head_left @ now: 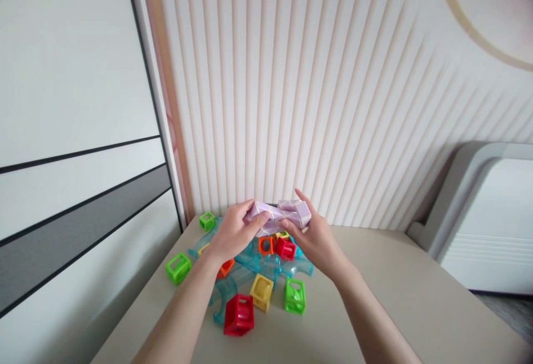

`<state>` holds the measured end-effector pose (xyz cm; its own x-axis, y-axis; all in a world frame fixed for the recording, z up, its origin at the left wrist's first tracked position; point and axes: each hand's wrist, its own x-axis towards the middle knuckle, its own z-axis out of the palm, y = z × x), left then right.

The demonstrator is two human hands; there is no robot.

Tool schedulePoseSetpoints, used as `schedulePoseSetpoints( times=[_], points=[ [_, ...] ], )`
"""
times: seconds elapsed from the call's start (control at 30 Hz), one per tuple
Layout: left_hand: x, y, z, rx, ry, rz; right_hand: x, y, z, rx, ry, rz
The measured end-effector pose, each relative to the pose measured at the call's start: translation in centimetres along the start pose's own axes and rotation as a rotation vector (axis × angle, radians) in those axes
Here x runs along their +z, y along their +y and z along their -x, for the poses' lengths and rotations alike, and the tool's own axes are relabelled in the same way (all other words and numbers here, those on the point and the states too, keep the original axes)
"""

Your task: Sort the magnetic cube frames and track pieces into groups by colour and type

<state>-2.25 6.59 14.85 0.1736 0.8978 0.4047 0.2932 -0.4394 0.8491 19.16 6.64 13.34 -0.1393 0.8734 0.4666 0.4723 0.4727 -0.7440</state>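
Light-purple blocky object with thin pale lines on its faces (289, 217), in several angular segments, held up in both hands above the far part of the desk, in front of the wall. Left hand (234, 232): fingers gripping the object's left end, thumb lying across the near side. Right hand (318, 237): fingers gripping the right end, thumb against the near lower side, one finger sticking up past the object. Fingers behind the object hidden.

Under and around the hands: pile of see-through blue plastic track pieces (250, 258), some curved, partly covered by the left hand and forearm. Open-sided orange plastic cube (266, 245) and a smaller-looking red plastic cube (286, 249) just below the object, side by side. Yellow plastic cube behind them (282, 235), mostly hidden. Second orange cube (225, 268) partly behind the left forearm.

Nearer the camera: red open-sided plastic cube (239, 315), yellow plastic cube (262, 292) just beside it, bright green plastic cube (295, 296) to the right, apart. Two more green cubes at left: one near the desk's left edge (178, 268), one farther back by the wall (207, 221).

Beige smooth desk (437, 314) carries all the loose pieces. Behind: cream ribbed wall (270, 86). Left: white cabinet front with black lines and a grey band (70, 58). Right: rounded grey-and-white panel (491, 203).
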Motion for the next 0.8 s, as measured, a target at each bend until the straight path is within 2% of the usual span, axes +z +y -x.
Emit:
schedulePoseSetpoints(
  times=[0.13, 0.27, 0.43, 0.67, 0.8],
  points=[
    [0.4, -1.6, -0.7, -0.066, 0.080, 0.003, 0.3, 0.5, -0.3, 0.086, -0.018, 0.033],
    [0.9, -3.9, -1.6, -0.142, 0.100, 0.030, 0.6, 1.4, -0.3, 0.067, -0.142, 0.036],
    [1.0, -6.5, -2.2, -0.226, 0.190, 0.110, 0.6, 1.8, -0.3, 0.097, -0.154, 0.076],
    [1.1, -8.5, -2.6, -0.280, 0.170, 0.206, 0.0, 1.5, -0.6, 0.119, -0.104, 0.121],
    [1.7, -10.0, -2.9, -0.253, 0.120, 0.214, -0.1, 1.3, -0.6, 0.148, -0.110, 0.149]
  ],
)
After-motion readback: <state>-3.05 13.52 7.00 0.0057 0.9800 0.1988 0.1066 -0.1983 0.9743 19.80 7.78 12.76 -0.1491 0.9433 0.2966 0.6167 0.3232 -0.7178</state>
